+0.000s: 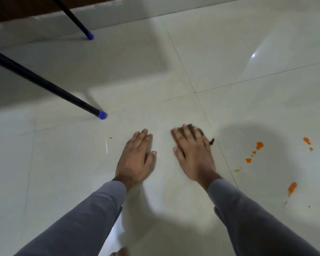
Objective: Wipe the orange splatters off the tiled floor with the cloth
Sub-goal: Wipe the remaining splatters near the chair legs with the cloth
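Glossy cream tiled floor: a dark cloth, likely soft and light, lies flat under the right hand's straight pressing fingers. Left hand rests flat, grasping nothing. Orange splatters lie further right.

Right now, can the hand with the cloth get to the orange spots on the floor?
Probably yes. The right hand presses the cloth flat on the tiled floor, and the nearest orange splatters lie off to its right with only bare tile between. Nothing blocks a sideways slide.
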